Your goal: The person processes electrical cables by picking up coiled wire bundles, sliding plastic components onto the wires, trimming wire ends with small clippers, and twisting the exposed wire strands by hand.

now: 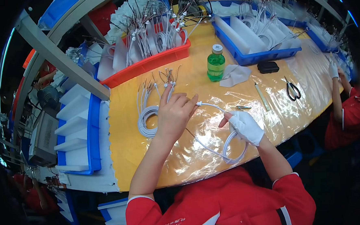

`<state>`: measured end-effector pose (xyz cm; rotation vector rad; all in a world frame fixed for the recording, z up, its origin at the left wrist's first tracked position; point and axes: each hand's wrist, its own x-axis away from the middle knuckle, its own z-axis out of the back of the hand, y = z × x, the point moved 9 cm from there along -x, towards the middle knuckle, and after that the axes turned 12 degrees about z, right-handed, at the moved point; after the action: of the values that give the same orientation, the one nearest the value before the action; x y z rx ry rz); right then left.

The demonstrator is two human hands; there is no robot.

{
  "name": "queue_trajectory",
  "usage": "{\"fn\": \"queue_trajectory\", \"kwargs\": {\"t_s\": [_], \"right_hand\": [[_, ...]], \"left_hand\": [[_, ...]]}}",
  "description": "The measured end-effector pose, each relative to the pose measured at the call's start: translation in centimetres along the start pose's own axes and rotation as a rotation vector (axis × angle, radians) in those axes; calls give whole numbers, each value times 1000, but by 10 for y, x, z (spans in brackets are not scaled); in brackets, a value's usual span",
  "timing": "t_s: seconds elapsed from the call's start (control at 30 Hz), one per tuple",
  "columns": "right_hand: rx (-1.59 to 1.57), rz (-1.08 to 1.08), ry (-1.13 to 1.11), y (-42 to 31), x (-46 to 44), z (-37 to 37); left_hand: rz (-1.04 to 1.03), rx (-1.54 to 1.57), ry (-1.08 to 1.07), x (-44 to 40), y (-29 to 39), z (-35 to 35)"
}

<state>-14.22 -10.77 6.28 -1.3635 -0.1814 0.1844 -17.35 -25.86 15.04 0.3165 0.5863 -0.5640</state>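
My bare left hand (175,113) is above the mat, closed at a white cable's connector end (199,103), its index finger pointing towards a second coil. The fingertip contact there is partly hidden. My right hand (246,126), in a white glove with bare fingertips showing, grips that same white cable (216,107). Below the glove the rest of it hangs in a loose coil (235,150) near the front edge. Left of my left hand lies a finished-looking bundle of coiled white cables (142,121), with thin brown wires and small white connectors fanning out at its top.
A red bin (153,61) and a blue bin (258,57) at the back hold cables between foam sheets. Another blue bin (94,133) stands left. A green bottle (215,63), cloth (234,75), black box (268,67), scissors (292,91) and pen-like tool (262,96) lie behind. A co-worker sits right.
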Motion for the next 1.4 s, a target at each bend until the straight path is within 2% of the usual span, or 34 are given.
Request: {"fn": "queue_trajectory", "kwargs": {"t_s": [0.07,0.1,0.13,0.2,0.27,0.33,0.47,0.53,0.6,0.67,0.83,0.93,1.03,1.1,1.17,1.37,1.4], "right_hand": [[-544,-222,-199,24,14,-34],[-1130,-202,-371,22,20,-59],[-1133,-201,-368,30,22,-66],[-1723,-288,-514,13,32,-92],[-1735,-315,-515,6,35,-100],[-1888,-244,-644,-12,36,-103],[-1890,-218,-618,-15,37,-107],[-1803,-221,-502,-8,36,-107],[-1710,-237,-432,-8,38,-107],[-1619,-253,-363,0,40,-109],[-1415,-96,-269,13,35,-99],[-1403,15,-204,-1,31,-89],[-1431,-9,-119,-2,26,-80],[-1449,-20,-89,0,25,-77],[-1466,-32,-60,1,24,-75],[-1209,2,-39,3,27,-77],[-1081,-19,-10,6,27,-76]], "left_hand": [[-9,17,53,-4,2,8],[-16,32,102,-6,3,14],[-18,34,99,-5,3,13],[-75,34,106,1,7,13],[-27,93,40,6,0,3],[16,155,-21,9,-7,-6],[83,272,-68,15,-17,-18],[120,328,-76,17,-20,-21],[263,475,-97,19,-29,-26],[321,538,-113,20,-31,-27],[432,646,-157,27,-37,-38],[484,717,-208,30,-39,-44],[503,696,-241,29,-31,-39],[621,817,-245,32,-34,-39],[593,801,-232,32,-32,-36],[594,874,-173,34,-29,-39],[592,902,-138,34,-30,-37]]}}
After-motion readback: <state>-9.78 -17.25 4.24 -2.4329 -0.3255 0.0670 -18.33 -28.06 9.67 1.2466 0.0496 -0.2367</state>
